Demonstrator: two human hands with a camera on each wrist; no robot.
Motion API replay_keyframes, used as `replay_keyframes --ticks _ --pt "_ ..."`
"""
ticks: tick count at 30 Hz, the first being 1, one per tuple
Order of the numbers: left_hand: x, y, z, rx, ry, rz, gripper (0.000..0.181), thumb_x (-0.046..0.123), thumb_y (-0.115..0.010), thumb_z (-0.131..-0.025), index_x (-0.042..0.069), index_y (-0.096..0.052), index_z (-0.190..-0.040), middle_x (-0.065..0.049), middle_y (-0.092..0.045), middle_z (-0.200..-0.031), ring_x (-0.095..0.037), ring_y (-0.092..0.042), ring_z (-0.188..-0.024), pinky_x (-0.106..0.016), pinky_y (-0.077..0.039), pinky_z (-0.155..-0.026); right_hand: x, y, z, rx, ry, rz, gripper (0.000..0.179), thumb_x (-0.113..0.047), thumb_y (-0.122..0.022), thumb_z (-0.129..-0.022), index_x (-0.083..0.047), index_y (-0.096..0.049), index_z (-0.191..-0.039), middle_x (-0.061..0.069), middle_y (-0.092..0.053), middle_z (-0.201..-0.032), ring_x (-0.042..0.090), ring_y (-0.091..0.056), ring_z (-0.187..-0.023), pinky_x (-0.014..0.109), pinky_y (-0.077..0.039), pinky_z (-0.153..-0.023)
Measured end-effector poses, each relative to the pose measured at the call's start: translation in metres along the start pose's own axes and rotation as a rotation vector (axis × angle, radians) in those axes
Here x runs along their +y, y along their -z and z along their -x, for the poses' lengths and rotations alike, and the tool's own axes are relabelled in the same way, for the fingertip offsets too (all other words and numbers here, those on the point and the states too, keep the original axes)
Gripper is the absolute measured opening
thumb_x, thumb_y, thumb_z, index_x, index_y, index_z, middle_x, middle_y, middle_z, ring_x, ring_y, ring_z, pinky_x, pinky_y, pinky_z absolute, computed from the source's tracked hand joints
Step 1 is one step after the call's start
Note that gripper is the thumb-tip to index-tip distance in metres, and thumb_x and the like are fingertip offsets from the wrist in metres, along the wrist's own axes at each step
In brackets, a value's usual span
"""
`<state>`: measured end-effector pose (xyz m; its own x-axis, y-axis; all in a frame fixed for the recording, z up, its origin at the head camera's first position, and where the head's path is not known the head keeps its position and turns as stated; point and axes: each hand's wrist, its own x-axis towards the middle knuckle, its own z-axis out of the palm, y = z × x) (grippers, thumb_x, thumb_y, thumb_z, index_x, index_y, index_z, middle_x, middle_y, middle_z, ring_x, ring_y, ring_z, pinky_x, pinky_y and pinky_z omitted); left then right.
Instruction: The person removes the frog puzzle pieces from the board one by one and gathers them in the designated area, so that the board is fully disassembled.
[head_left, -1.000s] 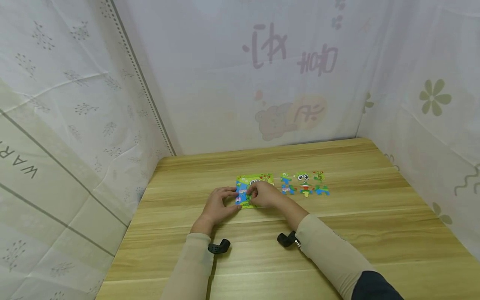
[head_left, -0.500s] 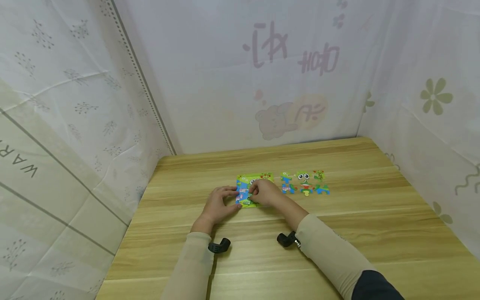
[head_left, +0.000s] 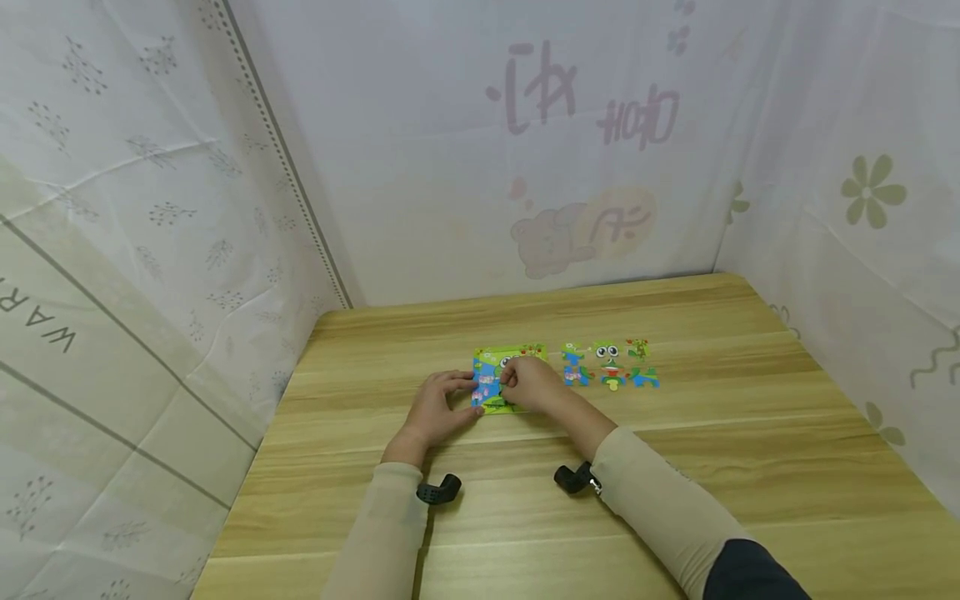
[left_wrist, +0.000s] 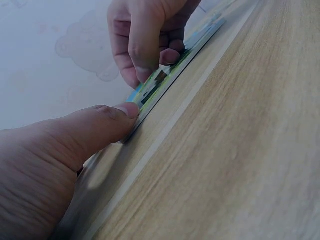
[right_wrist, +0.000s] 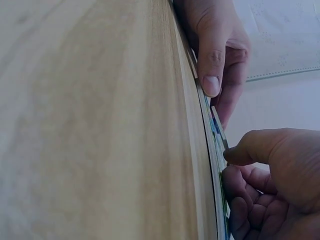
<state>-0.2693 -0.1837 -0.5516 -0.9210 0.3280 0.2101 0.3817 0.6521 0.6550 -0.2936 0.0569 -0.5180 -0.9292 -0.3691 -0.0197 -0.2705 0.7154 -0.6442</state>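
A small flat puzzle board (head_left: 486, 365) with a green and blue cartoon picture lies on the wooden table. My left hand (head_left: 433, 412) rests at its left side, thumb (left_wrist: 129, 110) on the near left corner and fingers stretched along the left edge. My right hand (head_left: 534, 385) is over the middle and right of the board and hides much of the picture. Between its thumb and index finger it pinches a thin puzzle piece (right_wrist: 218, 127), tilted close over the board's surface. The picture side of this piece is mostly hidden.
Several loose puzzle pieces lie in two rows to the right of the board, among them one with two big eyes (head_left: 606, 353) and a blue and green one (head_left: 645, 377). Patterned white curtains (head_left: 420, 208) hang around the table (head_left: 510, 533).
My right fingertips have shifted slightly to the right over the board with the pinched piece. The left hand and the loose pieces have stayed where they were.
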Motion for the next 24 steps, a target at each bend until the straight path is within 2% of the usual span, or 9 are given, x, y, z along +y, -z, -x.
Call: replay_keyframes --ticks 9,18,24 --pt "-0.001 0.000 -0.002 -0.001 -0.004 -0.003 0.046 0.034 -0.089 -0.086 0.018 -0.077 -0.127 0.009 -0.062 -0.145 -0.019 -0.047 -0.140 -0.048 -0.036 -0.120 0.001 0.004 0.002 -0.023 0.006 -0.051 0.007 -0.012 -0.073 -0.094 -0.013 -0.072 -0.101 -0.003 -0.065 -0.091 0.015 -0.062 -0.084 0.032 -0.057 -0.077" --pt "0.000 0.000 0.000 -0.004 -0.004 -0.018 0.046 0.034 -0.088 -0.087 0.018 -0.076 -0.129 0.009 -0.061 -0.146 -0.019 -0.046 -0.141 -0.049 -0.036 -0.121 0.004 0.010 0.004 -0.055 0.012 -0.099 0.006 -0.015 -0.074 -0.097 -0.015 -0.072 -0.102 -0.002 -0.066 -0.091 0.016 -0.062 -0.082 0.030 -0.056 -0.071" --pt "0.002 0.000 0.001 -0.001 -0.007 -0.025 0.046 0.034 -0.088 -0.087 0.018 -0.076 -0.128 0.008 -0.062 -0.146 -0.021 -0.047 -0.140 -0.050 -0.036 -0.120 0.010 0.016 0.009 -0.059 0.012 -0.154 0.004 -0.015 -0.074 -0.097 -0.013 -0.072 -0.100 -0.001 -0.066 -0.093 0.017 -0.062 -0.084 0.032 -0.056 -0.073"
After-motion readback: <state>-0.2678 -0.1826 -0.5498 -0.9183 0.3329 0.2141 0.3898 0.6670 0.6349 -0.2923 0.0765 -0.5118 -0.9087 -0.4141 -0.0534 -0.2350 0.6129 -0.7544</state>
